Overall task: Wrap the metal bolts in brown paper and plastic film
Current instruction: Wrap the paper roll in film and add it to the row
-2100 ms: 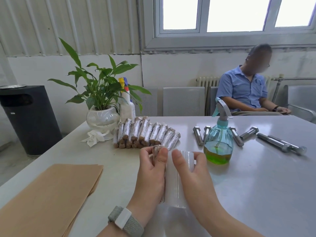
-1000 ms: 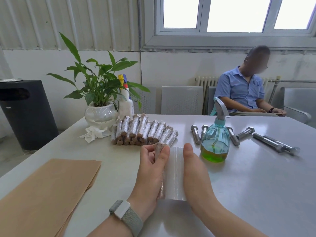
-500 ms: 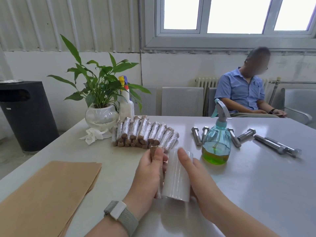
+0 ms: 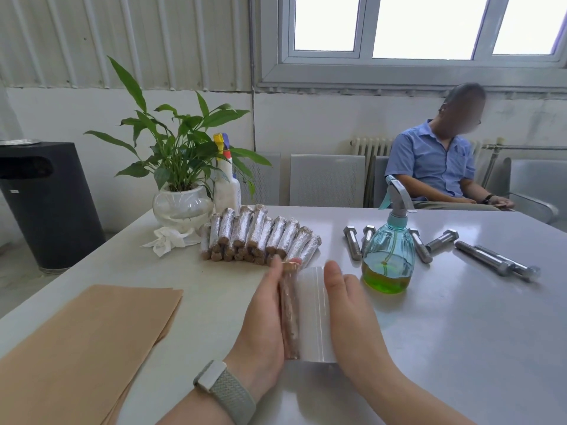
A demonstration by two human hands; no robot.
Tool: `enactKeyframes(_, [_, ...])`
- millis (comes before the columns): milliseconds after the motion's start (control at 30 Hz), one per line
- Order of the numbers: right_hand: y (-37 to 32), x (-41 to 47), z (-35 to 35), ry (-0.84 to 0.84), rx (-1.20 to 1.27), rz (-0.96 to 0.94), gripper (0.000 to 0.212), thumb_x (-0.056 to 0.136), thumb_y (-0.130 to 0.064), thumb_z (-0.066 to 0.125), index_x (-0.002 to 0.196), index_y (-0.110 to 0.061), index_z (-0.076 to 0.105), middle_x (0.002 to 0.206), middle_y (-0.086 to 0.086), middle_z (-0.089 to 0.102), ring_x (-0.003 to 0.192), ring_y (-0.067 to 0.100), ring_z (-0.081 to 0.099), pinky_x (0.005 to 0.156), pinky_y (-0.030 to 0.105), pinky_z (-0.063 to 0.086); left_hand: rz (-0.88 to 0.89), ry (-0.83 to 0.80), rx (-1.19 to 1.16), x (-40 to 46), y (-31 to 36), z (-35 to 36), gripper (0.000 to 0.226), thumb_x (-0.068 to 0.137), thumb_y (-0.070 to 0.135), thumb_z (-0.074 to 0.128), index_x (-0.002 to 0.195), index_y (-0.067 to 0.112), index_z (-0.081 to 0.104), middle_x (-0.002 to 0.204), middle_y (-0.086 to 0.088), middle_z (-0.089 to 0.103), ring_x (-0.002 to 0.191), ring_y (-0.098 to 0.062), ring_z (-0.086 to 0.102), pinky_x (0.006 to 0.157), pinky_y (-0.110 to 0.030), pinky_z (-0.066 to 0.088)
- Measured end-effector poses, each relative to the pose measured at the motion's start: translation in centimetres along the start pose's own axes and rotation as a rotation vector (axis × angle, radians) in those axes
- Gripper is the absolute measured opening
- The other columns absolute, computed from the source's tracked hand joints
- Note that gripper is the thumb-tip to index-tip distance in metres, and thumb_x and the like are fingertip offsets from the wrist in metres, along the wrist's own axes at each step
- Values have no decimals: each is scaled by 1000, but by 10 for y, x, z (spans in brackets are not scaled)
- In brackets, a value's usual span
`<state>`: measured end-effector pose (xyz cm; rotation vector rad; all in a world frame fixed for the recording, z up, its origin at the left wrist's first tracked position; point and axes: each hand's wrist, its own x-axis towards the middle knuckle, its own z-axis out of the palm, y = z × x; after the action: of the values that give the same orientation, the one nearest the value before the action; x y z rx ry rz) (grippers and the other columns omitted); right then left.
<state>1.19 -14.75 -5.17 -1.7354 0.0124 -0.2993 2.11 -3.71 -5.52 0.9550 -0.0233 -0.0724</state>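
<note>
My left hand [image 4: 264, 320] holds a bolt wrapped in brown paper [image 4: 290, 314], with a fingertip over its far end. Pressed against the bolt's right side is a roll of clear plastic film [image 4: 313, 314], which my right hand [image 4: 349, 311] grips with the thumb along its top. Bolt and roll lie lengthwise just above the table [image 4: 445, 348], and film covers the bolt. A pile of several finished wrapped bolts [image 4: 260, 237] lies beyond my hands. Several bare metal bolts [image 4: 484, 259] lie at the right. A stack of brown paper sheets [image 4: 82, 348] sits at the near left.
A blue-green spray bottle [image 4: 386, 259] stands just right of my hands, among the bare bolts. A potted plant [image 4: 181, 179], a white spray bottle [image 4: 227, 185] and a crumpled tissue [image 4: 167, 239] are at the far left. A person [image 4: 435, 167] sits behind the table; a black bin [image 4: 46, 204] stands left.
Both hands have kept working the film roll around the paper-wrapped bolt. The roll has swung from tilted to lying straight beside the bolt, lower over the table.
</note>
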Motion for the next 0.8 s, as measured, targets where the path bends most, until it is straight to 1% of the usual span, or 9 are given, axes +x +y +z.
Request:
enactKeyframes(67, [0,1,-2,21,-43,12,73,64,-89,31,84,-21,49,66,-23,61,60,-8,55,51,14,39,-50,-7,-110,2,1,-1,53,98,49,40,116,8,67,112,-18,70,105,-32,68,87,-44,54])
enactKeyframes(133, [-1,3,-3,42,-55,30,65,65,-84,36,86,-24,50,69,-11,62,61,-10,56,49,11,38,-53,2,-100,3,2,-2,46,101,37,39,118,5,67,112,-18,71,106,-30,68,88,-42,54])
enactKeyframes(233, [-1,6,-4,30,60,112,64,62,-81,49,93,-26,51,83,-8,63,65,-5,60,62,24,45,-39,-25,-19,2,2,-1,43,101,39,41,114,7,68,112,-18,71,102,-27,70,76,-37,60])
enactKeyframes(367, [-2,6,-10,-271,347,329,61,68,-63,72,109,-18,65,100,6,75,88,20,73,78,40,59,95,18,258,5,0,-4,53,88,51,54,117,7,58,113,-23,68,107,-35,66,92,-50,54])
enactKeyframes(467, [1,6,-12,-389,385,258,47,80,-62,63,105,-23,73,103,6,75,96,23,72,86,42,57,209,41,406,7,-3,-6,61,78,62,54,112,12,57,107,-16,70,104,-30,66,96,-51,50])
enactKeyframes(600, [1,7,-7,-363,376,170,40,86,-59,59,100,-25,73,103,7,75,98,23,71,92,46,55,357,114,540,10,-5,-8,55,77,66,48,102,18,55,94,-3,69,82,-3,65,72,-17,49])
enactKeyframes(667, [1,7,-6,-313,333,117,40,87,-57,59,98,-20,72,99,8,75,94,24,72,88,44,56,359,129,521,11,-4,-8,52,76,65,49,101,19,54,90,0,69,78,-3,65,69,-19,49])
enactKeyframes(733, [-1,7,-5,-249,267,41,47,84,-63,62,91,-17,68,89,4,73,82,18,70,75,35,56,358,149,513,11,-2,-6,52,75,65,50,101,19,54,82,3,69,71,-4,65,64,-20,51])
enactKeyframes(800, [0,6,-4,-190,204,-1,59,76,-71,61,92,-14,65,86,2,71,78,14,68,71,32,54,369,176,527,10,-2,-5,53,73,65,51,101,19,54,81,2,68,72,-4,65,67,-22,53])
